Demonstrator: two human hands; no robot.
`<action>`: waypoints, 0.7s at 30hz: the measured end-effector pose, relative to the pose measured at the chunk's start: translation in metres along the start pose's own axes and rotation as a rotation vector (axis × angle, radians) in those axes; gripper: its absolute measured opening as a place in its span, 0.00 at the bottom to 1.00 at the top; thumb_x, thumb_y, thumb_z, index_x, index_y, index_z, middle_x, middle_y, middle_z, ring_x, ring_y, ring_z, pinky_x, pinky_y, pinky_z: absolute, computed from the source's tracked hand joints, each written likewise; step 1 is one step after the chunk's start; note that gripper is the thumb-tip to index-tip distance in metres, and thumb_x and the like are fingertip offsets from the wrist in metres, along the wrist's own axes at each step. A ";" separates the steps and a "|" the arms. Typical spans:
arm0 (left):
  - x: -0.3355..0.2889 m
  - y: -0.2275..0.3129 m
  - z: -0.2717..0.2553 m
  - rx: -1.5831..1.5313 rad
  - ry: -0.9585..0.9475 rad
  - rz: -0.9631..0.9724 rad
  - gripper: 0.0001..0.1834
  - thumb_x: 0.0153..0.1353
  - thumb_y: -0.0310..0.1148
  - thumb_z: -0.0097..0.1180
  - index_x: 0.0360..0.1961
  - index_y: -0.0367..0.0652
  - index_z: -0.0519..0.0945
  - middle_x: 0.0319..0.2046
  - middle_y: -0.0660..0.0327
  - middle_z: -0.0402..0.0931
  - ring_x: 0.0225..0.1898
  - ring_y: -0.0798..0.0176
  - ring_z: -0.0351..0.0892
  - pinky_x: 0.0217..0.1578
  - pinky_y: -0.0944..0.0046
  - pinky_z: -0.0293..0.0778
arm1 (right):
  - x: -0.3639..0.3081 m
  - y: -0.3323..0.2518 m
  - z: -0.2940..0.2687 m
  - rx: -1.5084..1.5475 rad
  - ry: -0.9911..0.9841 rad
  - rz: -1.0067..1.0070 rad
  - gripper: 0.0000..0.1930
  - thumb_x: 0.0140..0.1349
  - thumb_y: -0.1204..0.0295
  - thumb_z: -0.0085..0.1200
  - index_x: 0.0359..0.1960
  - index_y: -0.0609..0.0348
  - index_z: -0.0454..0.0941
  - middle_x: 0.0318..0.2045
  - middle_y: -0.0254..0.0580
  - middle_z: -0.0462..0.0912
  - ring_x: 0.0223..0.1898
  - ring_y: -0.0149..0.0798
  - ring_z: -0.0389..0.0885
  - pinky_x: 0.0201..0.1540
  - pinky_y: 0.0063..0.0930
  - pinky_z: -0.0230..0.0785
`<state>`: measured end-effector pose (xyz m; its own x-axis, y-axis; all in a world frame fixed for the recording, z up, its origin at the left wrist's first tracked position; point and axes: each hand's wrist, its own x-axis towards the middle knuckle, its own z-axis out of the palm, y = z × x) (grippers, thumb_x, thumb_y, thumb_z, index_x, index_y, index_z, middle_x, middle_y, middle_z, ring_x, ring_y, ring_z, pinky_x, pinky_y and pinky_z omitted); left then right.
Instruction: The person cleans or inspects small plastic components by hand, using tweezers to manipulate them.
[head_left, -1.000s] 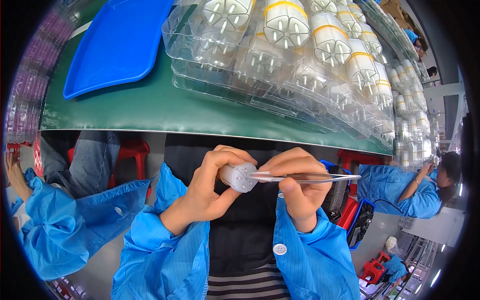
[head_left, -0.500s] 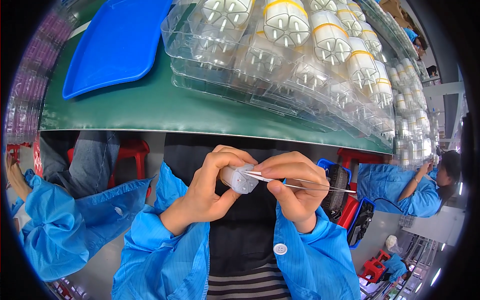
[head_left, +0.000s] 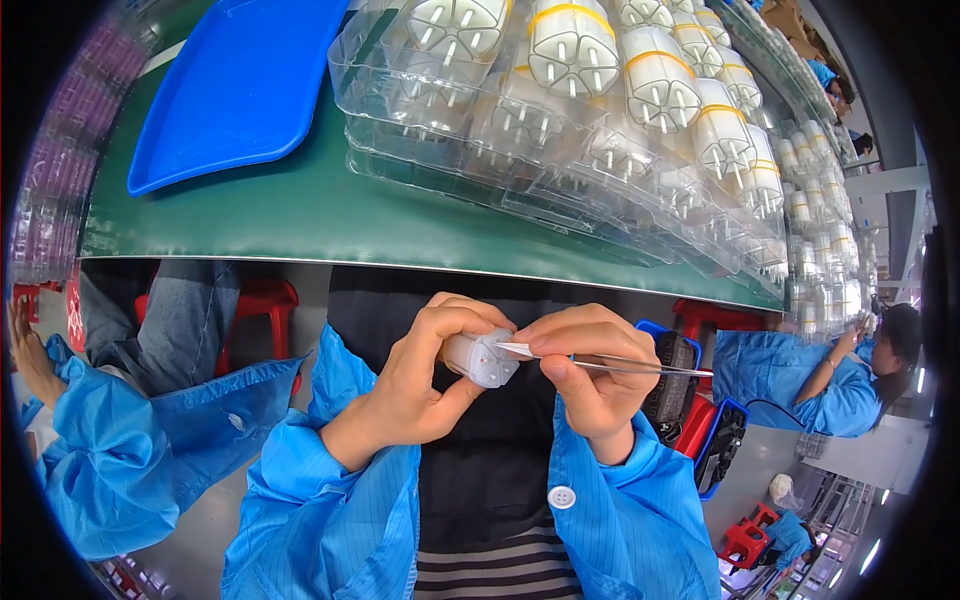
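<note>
My left hand [head_left: 400, 385] is closed around a translucent white cylinder [head_left: 487, 362], its end face with small holes turned toward my right hand. Thumb and fingers grip its sides. In my right hand [head_left: 597, 375] lies a pair of thin metal tweezers [head_left: 645, 368], their shanks pointing out to the right. A small white pointed piece [head_left: 517, 349] shows between my right fingertips, at the cylinder's end face. Whether it touches the face or sits in a hole I cannot tell. Both hands are held over my lap, in front of the table edge.
A blue tray [head_left: 235, 95] lies on the green table [head_left: 270, 225]. Stacked clear plastic trays [head_left: 430, 165] hold several white cylinders [head_left: 573, 50] with orange bands and white pins. Blue bins [head_left: 728, 445] stand at right below the table. People in blue sit on both sides.
The tweezers have turned slightly in my right hand, and their shanks now look closer together. The white piece's tip has shifted a little to the right. My left hand stays on the cylinder.
</note>
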<state>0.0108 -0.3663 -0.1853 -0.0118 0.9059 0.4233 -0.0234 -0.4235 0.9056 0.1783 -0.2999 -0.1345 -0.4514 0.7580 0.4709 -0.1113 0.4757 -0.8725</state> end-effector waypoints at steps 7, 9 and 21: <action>0.001 0.000 -0.002 0.122 -0.002 0.056 0.31 0.42 0.12 0.60 0.49 0.39 0.67 0.47 0.48 0.76 0.47 0.47 0.75 0.45 0.54 0.73 | 0.008 -0.006 0.000 -0.115 -0.049 -0.063 0.07 0.48 0.82 0.64 0.30 0.67 0.83 0.29 0.48 0.85 0.31 0.43 0.86 0.32 0.25 0.78; 0.002 0.000 -0.002 0.126 -0.001 0.071 0.31 0.41 0.12 0.60 0.49 0.39 0.67 0.47 0.47 0.75 0.47 0.47 0.74 0.45 0.54 0.73 | 0.010 -0.007 0.001 -0.140 -0.060 -0.112 0.08 0.46 0.83 0.64 0.30 0.67 0.82 0.29 0.48 0.84 0.30 0.44 0.86 0.31 0.26 0.78; 0.006 0.003 -0.004 0.303 -0.053 0.143 0.32 0.40 0.10 0.59 0.50 0.38 0.68 0.47 0.47 0.75 0.46 0.45 0.75 0.43 0.53 0.74 | 0.029 -0.024 -0.004 -0.295 -0.294 -0.032 0.07 0.45 0.83 0.64 0.28 0.66 0.82 0.27 0.47 0.84 0.27 0.44 0.84 0.29 0.25 0.76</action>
<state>0.0063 -0.3623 -0.1806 0.0586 0.8397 0.5398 0.2726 -0.5337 0.8005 0.1714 -0.2871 -0.0995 -0.6900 0.6017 0.4023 0.1100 0.6366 -0.7633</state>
